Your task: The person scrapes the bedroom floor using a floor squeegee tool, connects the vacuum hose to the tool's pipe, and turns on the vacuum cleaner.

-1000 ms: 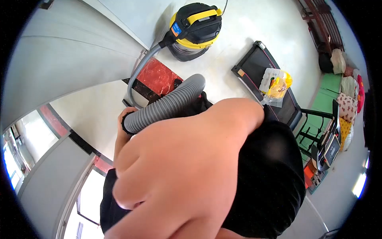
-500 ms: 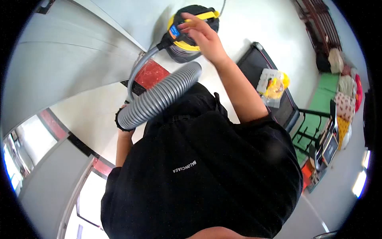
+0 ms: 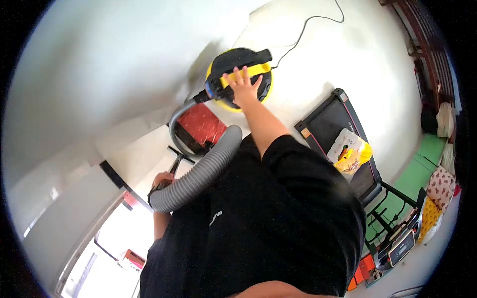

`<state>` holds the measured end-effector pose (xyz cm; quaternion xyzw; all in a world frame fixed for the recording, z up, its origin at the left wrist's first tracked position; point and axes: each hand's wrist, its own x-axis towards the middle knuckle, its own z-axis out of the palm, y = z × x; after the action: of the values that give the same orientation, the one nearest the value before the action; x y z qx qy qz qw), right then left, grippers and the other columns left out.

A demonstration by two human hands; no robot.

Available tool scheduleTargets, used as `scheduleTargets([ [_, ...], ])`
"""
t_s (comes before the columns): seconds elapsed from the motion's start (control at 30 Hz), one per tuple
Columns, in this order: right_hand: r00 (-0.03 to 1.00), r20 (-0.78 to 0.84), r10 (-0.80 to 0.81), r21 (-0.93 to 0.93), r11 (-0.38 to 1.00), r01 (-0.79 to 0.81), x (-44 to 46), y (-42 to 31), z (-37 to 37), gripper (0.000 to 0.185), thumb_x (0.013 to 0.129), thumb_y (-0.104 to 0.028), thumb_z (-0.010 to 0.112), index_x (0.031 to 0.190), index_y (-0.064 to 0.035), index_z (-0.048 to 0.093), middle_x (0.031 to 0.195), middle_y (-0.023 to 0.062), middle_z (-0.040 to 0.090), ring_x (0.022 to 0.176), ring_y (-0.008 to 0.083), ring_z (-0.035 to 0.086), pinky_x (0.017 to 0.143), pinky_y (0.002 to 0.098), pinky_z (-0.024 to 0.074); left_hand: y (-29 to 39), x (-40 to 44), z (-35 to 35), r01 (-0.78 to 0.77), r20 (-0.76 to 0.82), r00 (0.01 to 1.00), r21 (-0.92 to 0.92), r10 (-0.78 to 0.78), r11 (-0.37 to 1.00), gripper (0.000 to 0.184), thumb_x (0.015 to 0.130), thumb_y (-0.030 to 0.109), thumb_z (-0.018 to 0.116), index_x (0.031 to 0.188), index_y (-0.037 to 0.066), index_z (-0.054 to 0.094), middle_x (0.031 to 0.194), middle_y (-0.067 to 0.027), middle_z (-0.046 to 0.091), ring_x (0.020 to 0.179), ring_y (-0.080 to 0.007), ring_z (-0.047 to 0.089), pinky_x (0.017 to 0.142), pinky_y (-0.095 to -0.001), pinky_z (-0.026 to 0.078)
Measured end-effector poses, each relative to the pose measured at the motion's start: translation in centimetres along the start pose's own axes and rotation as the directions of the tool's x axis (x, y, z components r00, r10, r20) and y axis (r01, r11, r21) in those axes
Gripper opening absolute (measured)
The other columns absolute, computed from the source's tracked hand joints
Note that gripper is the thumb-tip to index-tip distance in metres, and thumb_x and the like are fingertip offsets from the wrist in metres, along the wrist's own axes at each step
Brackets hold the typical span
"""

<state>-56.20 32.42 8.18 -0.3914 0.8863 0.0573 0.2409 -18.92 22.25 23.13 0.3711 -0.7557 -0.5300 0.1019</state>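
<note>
The yellow-and-black vacuum cleaner (image 3: 248, 58) stands on the pale floor. My right hand (image 3: 243, 89) is at its yellow handle (image 3: 258, 69), fingers spread and not wrapped round it; contact is unclear. At the lower left, my left hand (image 3: 163, 180) is closed on a black tube beside the near end of the thick grey hose (image 3: 198, 176), which partly hides the hand. A black floor nozzle (image 3: 181, 154) shows just beyond it. A thinner grey hose (image 3: 174, 124) joins the vacuum's left side and curves down beside the red floor tile.
A treadmill (image 3: 323, 124) stands to the right, with a yellow-and-clear bag (image 3: 354, 158) on its deck. A black cord (image 3: 304, 29) trails from the vacuum. Pillows (image 3: 441, 186) lie by the right wall. At the left are a pale wall (image 3: 99, 64) and a bright doorway.
My right hand has gone from close before the camera to the vacuum's handle, fingers spread. The view has shifted, so vacuum and treadmill sit lower. My left hand still holds the tube.
</note>
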Motion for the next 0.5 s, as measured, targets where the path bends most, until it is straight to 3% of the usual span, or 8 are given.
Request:
scheduleTargets([
  [0.03, 1.0, 0.009, -0.01, 0.016, 1.0, 0.01, 0.5, 0.5, 0.2, 0.078, 0.085, -0.002, 0.041, 0.139, -0.043, 0.001, 0.149, -0.0029, -0.003, 0.137, 0.027, -0.006, 0.097, 0.0714, 0.0074, 0.3, 0.3, 0.6, 0.112, -0.003, 0.994, -0.044, -0.112, 0.993, 0.021, 0.072, 0.003, 0.069, 0.086, 0.007, 0.054, 0.083, -0.0038, 0.053, 0.073, -0.0133, 0.051, 0.066, -0.0255, 0.043],
  [0.07, 1.0, -0.007, -0.017, 0.015, 1.0, 0.017, 0.7, 1.2, 0.3, 0.077, 0.086, -0.003, 0.04, 0.138, -0.0455, 0.002, 0.149, -0.0035, 0.001, 0.137, 0.0262, -0.004, 0.097, 0.0718, 0.0081, 1.4, 0.5, 1.3, 0.229, -0.001, 0.973, -0.089, -0.23, 0.969, 0.021, 0.072, 0.002, 0.069, 0.086, 0.007, 0.054, 0.084, -0.0046, 0.054, 0.075, -0.0142, 0.052, 0.068, -0.0259, 0.043],
  [0.13, 0.998, -0.027, -0.055, -0.003, 0.998, 0.055, 1.2, 2.4, 0.1, 0.068, 0.088, -0.01, 0.037, 0.137, -0.0459, 0.008, 0.148, -0.003, 0.007, 0.137, 0.0264, -0.001, 0.095, 0.0717, 0.0118, 0.4, 1.2, 1.0, 0.178, 0.065, 0.983, -0.141, -0.171, 0.974, 0.02, 0.072, 0.002, 0.067, 0.087, 0.006, 0.054, 0.084, -0.0055, 0.054, 0.077, -0.0153, 0.053, 0.07, -0.0262, 0.043],
  [0.17, 0.997, -0.026, -0.068, -0.04, 0.997, 0.067, 1.7, 3.2, -0.2, 0.07, 0.087, -0.015, 0.045, 0.138, -0.0454, 0.007, 0.148, -0.0029, 0.008, 0.137, 0.0267, -0.001, 0.095, 0.0714, 0.0121, 0.4, 1.9, 1.2, 0.127, 0.119, 0.987, -0.195, -0.105, 0.973, 0.02, 0.072, 0.001, 0.065, 0.087, 0.005, 0.054, 0.085, -0.0064, 0.055, 0.079, -0.0163, 0.054, 0.072, -0.0265, 0.044],
  [0.27, 0.997, -0.019, -0.079, -0.07, 0.995, 0.077, 2.9, 5.7, -1.4, 0.076, 0.084, -0.025, 0.056, 0.138, -0.0448, 0.006, 0.148, -0.0034, 0.007, 0.137, 0.027, -0.002, 0.096, 0.0709, 0.0125, -0.2, 1.5, 2.4, 0.277, 0.095, 0.961, -0.3, -0.261, 0.913, 0.018, 0.072, 0.002, 0.061, 0.088, 0.002, 0.054, 0.084, -0.008, 0.056, 0.079, -0.0169, 0.055, 0.072, -0.0271, 0.045],
  [0.3, 0.995, 0.07, -0.069, -0.046, 0.996, 0.073, 2.8, 6.6, -3.1, 0.074, 0.086, -0.021, 0.05, 0.136, -0.0483, 0.003, 0.148, -0.0064, 0.005, 0.137, 0.0249, -0.002, 0.098, 0.0701, 0.0104, -0.7, 1.4, 2.6, 0.291, 0.099, 0.957, -0.278, -0.274, 0.916, 0.017, 0.072, 0.002, 0.061, 0.088, 0.002, 0.054, 0.084, -0.008, 0.057, 0.077, -0.0167, 0.055, 0.071, -0.027, 0.045],
  [0.4, 0.997, 0.073, -0.024, -0.106, 0.994, 0.032, 3.1, 9.3, -4.9, 0.076, 0.08, -0.049, 0.055, 0.137, -0.0476, 0.005, 0.148, -0.0058, 0.005, 0.136, 0.0259, -0.005, 0.099, 0.0687, 0.0099, -3.0, 2.7, 3.1, 0.316, 0.122, 0.948, -0.281, -0.293, 0.906, 0.015, 0.074, 0.005, 0.06, 0.088, 0.001, 0.055, 0.082, -0.008, 0.058, 0.073, -0.0159, 0.056, 0.067, -0.0265, 0.046],
  [0.5, 1.0, 0.018, -0.008, -0.066, 0.998, 0.009, 3.6, 13.5, -5.8, 0.08, 0.073, -0.059, 0.056, 0.138, -0.0445, 0.011, 0.148, -0.0017, 0.008, 0.136, 0.0281, -0.005, 0.099, 0.0677, 0.0087, -4.4, 4.3, 4.3, 0.384, 0.145, 0.923, -0.296, -0.356, 0.875, 0.015, 0.076, 0.007, 0.058, 0.088, -0.001, 0.055, 0.081, -0.0081, 0.059, 0.069, -0.0152, 0.056, 0.063, -0.0261, 0.046],
])
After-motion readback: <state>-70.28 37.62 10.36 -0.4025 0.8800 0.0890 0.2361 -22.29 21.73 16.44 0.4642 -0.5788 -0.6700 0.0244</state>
